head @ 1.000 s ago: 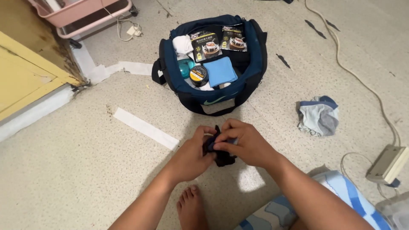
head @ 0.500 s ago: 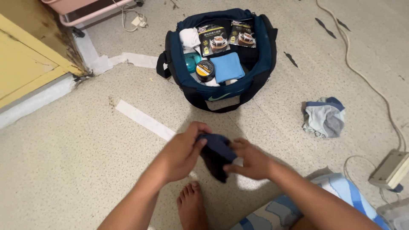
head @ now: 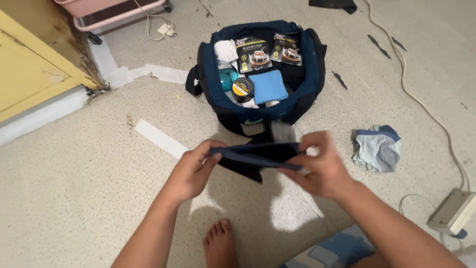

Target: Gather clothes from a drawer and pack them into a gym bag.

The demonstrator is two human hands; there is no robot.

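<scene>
Dark navy garment (head: pixel 255 158) stretched flat in the air between left hand (head: pixel 191 168) and right hand (head: pixel 317 166), each pinched shut on one end, probably to pull out creases. Held low over the speckled floor (head: pixel 74 188), just in front of the open blue duffel bag (head: pixel 307 64), already packed with pouches, cloth and tin. Crumpled grey-blue garment (head: pixel 376 148) lying apart on the right, within reach.
</scene>
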